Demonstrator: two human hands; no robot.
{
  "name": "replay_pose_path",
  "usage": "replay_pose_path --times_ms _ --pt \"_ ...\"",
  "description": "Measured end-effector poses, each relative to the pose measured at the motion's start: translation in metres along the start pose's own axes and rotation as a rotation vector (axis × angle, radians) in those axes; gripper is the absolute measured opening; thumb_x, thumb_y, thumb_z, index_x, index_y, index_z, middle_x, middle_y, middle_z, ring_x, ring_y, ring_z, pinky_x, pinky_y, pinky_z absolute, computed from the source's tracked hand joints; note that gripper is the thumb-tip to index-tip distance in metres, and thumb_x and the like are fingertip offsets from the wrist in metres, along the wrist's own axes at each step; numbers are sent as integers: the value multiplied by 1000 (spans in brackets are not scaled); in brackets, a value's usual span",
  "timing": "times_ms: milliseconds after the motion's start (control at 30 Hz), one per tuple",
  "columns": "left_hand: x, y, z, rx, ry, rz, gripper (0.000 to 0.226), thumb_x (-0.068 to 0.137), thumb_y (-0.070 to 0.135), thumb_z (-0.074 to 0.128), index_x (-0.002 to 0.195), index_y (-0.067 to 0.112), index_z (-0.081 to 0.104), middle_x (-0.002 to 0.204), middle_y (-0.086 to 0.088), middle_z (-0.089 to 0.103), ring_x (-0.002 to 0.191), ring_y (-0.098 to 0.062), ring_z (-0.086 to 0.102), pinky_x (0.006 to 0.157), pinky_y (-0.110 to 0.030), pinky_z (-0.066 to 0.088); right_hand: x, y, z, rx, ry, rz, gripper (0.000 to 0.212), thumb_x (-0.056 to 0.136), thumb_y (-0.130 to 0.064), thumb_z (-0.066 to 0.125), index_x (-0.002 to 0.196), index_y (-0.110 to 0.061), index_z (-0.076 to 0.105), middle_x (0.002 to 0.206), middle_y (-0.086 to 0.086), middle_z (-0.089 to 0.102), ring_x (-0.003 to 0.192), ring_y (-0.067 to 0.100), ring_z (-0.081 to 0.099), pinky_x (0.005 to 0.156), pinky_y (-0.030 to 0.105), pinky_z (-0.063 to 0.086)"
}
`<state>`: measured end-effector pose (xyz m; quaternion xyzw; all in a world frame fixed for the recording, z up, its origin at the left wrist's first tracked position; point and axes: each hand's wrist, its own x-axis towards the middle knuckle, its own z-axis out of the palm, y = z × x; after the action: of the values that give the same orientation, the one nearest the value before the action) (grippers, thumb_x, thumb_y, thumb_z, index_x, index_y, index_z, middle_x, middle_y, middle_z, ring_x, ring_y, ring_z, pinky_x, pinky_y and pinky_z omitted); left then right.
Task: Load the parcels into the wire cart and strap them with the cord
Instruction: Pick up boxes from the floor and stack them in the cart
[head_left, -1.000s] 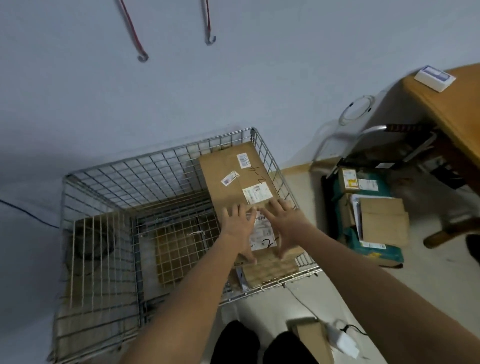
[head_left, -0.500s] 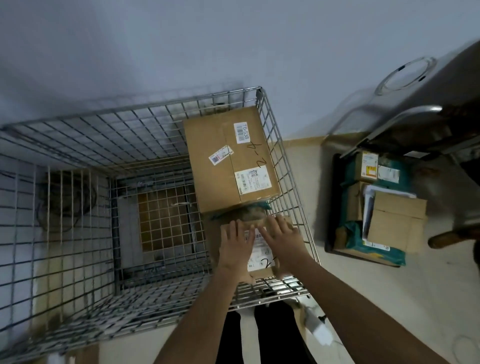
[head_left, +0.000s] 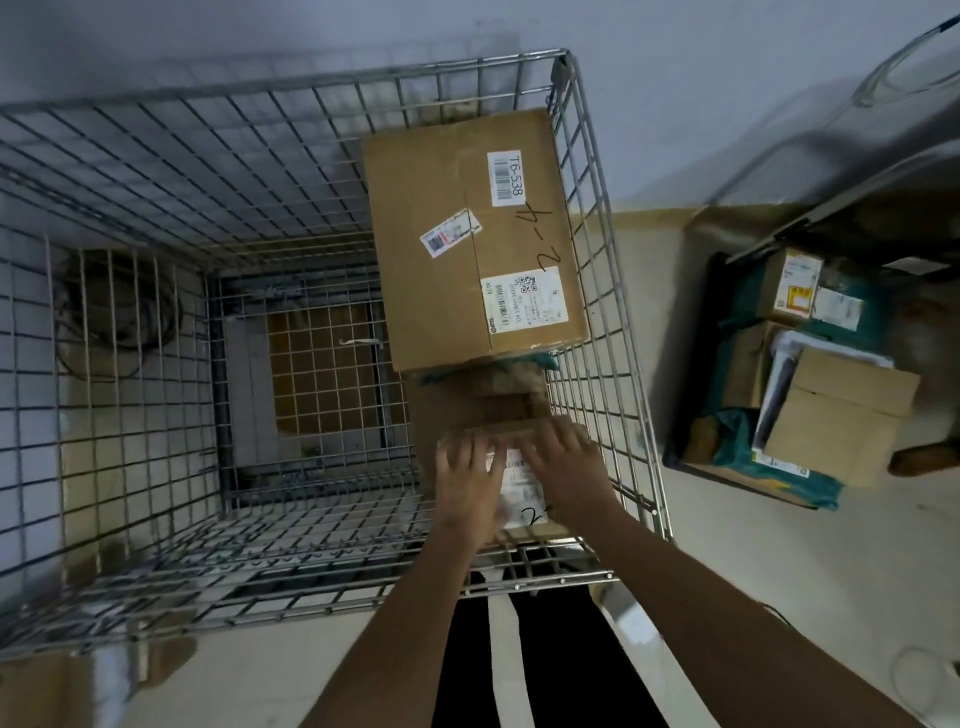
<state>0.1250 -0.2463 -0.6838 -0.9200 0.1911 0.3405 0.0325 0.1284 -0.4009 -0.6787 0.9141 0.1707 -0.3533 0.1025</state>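
Note:
The wire cart (head_left: 608, 249) stands against the wall, seen from above. A large brown parcel (head_left: 467, 234) with white labels lies in its far right corner. Below and in front of it, a smaller brown parcel (head_left: 519, 478) with a white label sits low in the near right corner. My left hand (head_left: 465, 488) and my right hand (head_left: 566, 462) both press flat on top of this small parcel, fingers straight. A teal-wrapped item (head_left: 519, 361) peeks out between the two parcels. No cord is in view.
More parcels are piled in a dark tray (head_left: 810, 374) on the floor right of the cart. A flat cardboard sheet (head_left: 322, 374) lies under the cart's mesh floor. A coil of dark wire (head_left: 119, 306) sits behind the cart's left side. My legs stand at the near rim.
Both hands have pushed the small parcel lower into the cart's near right corner. My head has moved forward over the cart; the red hooked cords on the wall left the view.

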Motion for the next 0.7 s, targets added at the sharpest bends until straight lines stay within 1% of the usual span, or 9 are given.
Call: replay_pose_path --times_ms 33,100,167,200,267,333,400,500,700 --pt "2 0 3 -27 37 -8 93 78 52 67 147 12 19 148 -18 23 137 -34 22 111 -53 22 2 0 2 3 -4 6 102 61 -37 83 146 -27 25 147 14 31 135 38 32 96 49 44" --pt "8 0 7 -33 66 -3 91 75 50 71 143 10 27 144 -17 31 131 -34 30 108 -52 26 7 1 6 -11 -51 31 101 53 -33 86 140 -25 35 141 14 39 126 38 40 86 50 49" --pt "10 2 13 -55 58 -14 94 67 52 78 139 9 34 140 -17 36 128 -35 34 106 -53 29 11 -2 12 -6 -68 40 100 51 -32 88 138 -23 38 141 17 40 124 41 41 84 50 51" --pt "10 2 15 -66 58 -23 96 64 54 80 138 10 36 138 -17 38 127 -35 35 106 -52 30 11 -4 13 -5 -61 40 100 55 -32 87 140 -24 36 145 18 37 127 42 39 87 53 50" --pt "8 1 15 -66 64 -34 100 64 55 79 141 11 33 144 -17 32 133 -35 30 109 -53 28 10 -4 14 -25 -39 21 106 66 -38 82 150 -25 18 156 18 16 139 43 23 102 60 37" --pt "4 -3 11 -78 27 -12 103 74 52 73 150 12 17 157 -16 9 145 -36 9 116 -55 14 6 1 11 -45 -48 -6 115 73 -49 75 153 -24 -2 160 15 -8 146 41 4 112 63 20" --pt "-2 -9 1 -80 22 -10 102 80 51 67 153 15 6 160 -12 -7 147 -34 -8 118 -55 4 0 6 -2 -53 -23 -17 121 73 -60 72 153 -23 -12 160 15 -17 148 39 -4 116 61 14" --pt "-19 -19 -24 -53 47 -63 101 82 56 63 153 15 3 161 -11 -8 147 -34 -9 118 -56 3 -10 13 -32 -19 5 -35 125 71 -64 72 153 -22 -12 161 14 -12 149 35 -2 117 58 12" --pt "-87 -53 -79 -136 157 -314 100 82 65 56 153 16 6 161 -11 0 148 -32 -2 117 -57 4 -34 -7 -121 -72 114 -143 123 66 -66 73 154 -21 1 161 12 7 148 35 10 116 57 16"
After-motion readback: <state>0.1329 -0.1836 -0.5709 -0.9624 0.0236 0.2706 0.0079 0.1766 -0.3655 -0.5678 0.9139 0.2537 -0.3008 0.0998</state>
